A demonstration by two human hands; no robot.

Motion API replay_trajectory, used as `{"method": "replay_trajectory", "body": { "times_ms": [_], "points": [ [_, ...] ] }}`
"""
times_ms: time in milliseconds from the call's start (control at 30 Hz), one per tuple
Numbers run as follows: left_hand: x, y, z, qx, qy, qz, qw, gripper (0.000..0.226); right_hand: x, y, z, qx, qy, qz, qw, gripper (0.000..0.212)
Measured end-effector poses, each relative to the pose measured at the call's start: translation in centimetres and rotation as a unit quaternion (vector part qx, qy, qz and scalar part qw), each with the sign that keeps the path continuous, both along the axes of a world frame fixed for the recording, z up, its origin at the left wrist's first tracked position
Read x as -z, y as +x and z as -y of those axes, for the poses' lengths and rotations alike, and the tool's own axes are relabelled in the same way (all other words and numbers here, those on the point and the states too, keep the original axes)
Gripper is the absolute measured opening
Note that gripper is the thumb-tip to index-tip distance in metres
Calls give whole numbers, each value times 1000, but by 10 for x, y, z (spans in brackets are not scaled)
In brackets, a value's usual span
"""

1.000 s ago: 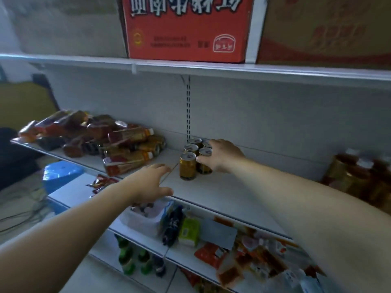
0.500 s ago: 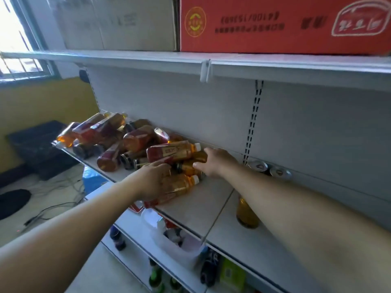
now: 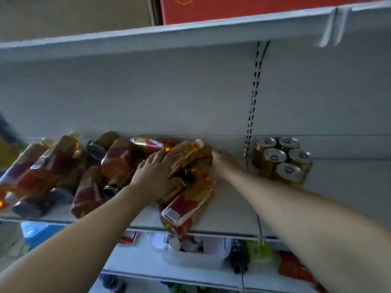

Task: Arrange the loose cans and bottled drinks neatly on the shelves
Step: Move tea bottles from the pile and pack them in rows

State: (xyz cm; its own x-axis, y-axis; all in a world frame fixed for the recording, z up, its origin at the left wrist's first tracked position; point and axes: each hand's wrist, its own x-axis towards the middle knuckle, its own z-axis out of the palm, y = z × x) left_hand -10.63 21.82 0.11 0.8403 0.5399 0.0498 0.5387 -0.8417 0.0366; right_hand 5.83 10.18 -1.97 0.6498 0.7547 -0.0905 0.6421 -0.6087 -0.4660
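Sorting the heap of amber plastic bottles (image 3: 118,163)
Left hand (image 3: 155,176) spread on top, right hand (image 3: 222,163) grip unclear; better lift one only.

Amber bottles (image 3: 186,154) with red-and-gold labels and white caps lie beside gold cans (image 3: 281,158) with silver tops on a pale grey shelf (image 3: 228,210), beneath a red carton (image 3: 243,6).

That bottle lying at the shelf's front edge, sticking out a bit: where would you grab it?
I'd wrap a hand round the labelled middle of the front bottle, coming from the right, where the shelf is bare. It lies on its side, end-on to the edge, with the pile and the left hand crowding its left.
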Motion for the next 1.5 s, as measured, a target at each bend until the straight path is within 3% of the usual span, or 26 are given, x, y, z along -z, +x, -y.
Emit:
{"method": "replay_trajectory", "body": {
  "times_ms": [100,167,200,267,367,467,600,733,900,1033,1200,1500],
  "points": [
    [0,-1,-8,25,6,-9,1000,87,4,-28,9,96,-5,-57,994,70],
    [-1,4,-13,23,2,-13,1000,95,9,-46,13,153,-40,-143,977,83],
    [-1,6,-15,17,-6,-14,1000,99,13,-53,12,168,-34,-193,966,79],
    [1,10,-20,4,-16,-14,1000,103,18,-65,7,176,5,-253,951,67],
    [4,13,-23,-1,-10,-16,1000,99,25,-70,-1,198,51,-307,929,86],
    [4,15,-27,4,-29,12,999,92,33,-68,-3,264,123,-386,875,99],
    [7,12,-27,9,-61,63,996,85,19,-58,12,296,188,-306,885,86],
    [7,9,-23,0,-124,151,981,87,-2,-45,34,314,248,-183,898,49],
    [6,9,-18,18,-231,228,946,83,-9,-62,49,280,268,-61,920,77],
    [15,4,-15,27,-224,224,948,87,-1,-89,59,236,246,-6,940,81],
    [12,-1,-23,39,-230,244,941,87,1,-96,55,242,271,-62,930,81],
    [17,-10,-25,47,-241,259,934,88,11,-134,42,221,292,-56,929,79]
  ]
}}
